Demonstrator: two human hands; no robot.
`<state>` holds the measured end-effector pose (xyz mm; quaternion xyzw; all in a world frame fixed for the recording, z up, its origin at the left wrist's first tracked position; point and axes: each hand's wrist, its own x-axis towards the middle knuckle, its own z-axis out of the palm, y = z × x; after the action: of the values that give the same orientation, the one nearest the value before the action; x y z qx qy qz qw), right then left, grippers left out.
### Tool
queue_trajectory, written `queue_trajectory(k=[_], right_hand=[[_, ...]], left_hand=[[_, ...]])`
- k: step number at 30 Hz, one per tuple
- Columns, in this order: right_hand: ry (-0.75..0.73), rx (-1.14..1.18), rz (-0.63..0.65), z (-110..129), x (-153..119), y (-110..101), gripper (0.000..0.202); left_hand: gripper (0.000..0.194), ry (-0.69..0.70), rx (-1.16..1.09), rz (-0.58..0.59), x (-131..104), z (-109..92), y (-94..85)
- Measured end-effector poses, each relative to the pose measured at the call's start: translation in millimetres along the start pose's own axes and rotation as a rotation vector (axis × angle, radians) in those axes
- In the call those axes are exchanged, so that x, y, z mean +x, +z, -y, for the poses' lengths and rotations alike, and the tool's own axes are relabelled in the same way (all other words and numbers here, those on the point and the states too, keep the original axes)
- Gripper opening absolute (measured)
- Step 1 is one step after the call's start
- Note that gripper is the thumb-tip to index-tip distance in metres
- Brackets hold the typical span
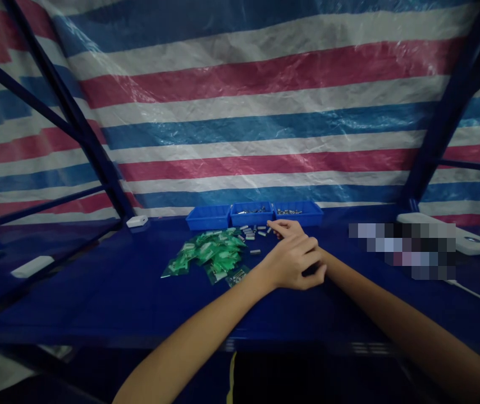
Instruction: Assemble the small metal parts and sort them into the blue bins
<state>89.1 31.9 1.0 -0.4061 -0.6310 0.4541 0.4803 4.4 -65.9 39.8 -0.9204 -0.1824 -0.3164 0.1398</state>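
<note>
My left hand (301, 261) crosses over my right wrist, its fingers bent and apart, with nothing visible in them. Just beyond it, my right hand (287, 228) is partly covered by the left. Its index finger stretches toward small silvery cylindrical pieces (255, 252) scattered on the table, and no held piece shows. Left of the hands lies a heap of small clear-and-green plastic bags (216, 249). One bag at the near edge of the heap (237, 276) shows small metal parts inside.
Three blue bins stand along the back: a left bin (208, 217), a middle bin (251, 220) and a right bin (309, 216); the last two hold small metal parts. A white power bank (469, 240) with a cable and a blurred-out item lie right. A small white box (137, 221) sits left.
</note>
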Motion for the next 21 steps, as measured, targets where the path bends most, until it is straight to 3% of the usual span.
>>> queue_trajectory(k=[6, 14, 16, 18, 21], right_hand=[[0.07, 0.022, -0.032, 0.4, 5.1, -1.0, 0.032], [0.143, 0.061, -0.033, 3.0, 7.6, -2.8, 0.024], [0.102, 0.221, 0.006, 9.9, 9.0, -2.5, 0.023], [0.03, 0.379, 0.059, 17.1, 10.1, -2.6, 0.035], [0.005, 0.378, 0.086, 22.9, 10.3, -3.5, 0.041]], left_hand=[[0.022, 0.099, -0.035, 0.004, -0.2, -10.3, 9.5], [0.023, 0.115, -0.037, -0.015, -0.4, -11.7, 10.4], [0.024, 0.119, -0.025, -0.003, -0.5, -11.8, 10.3], [0.024, 0.118, -0.011, 0.015, -0.4, -11.7, 10.0], [0.023, 0.107, -0.01, 0.035, -0.5, -10.6, 9.5]])
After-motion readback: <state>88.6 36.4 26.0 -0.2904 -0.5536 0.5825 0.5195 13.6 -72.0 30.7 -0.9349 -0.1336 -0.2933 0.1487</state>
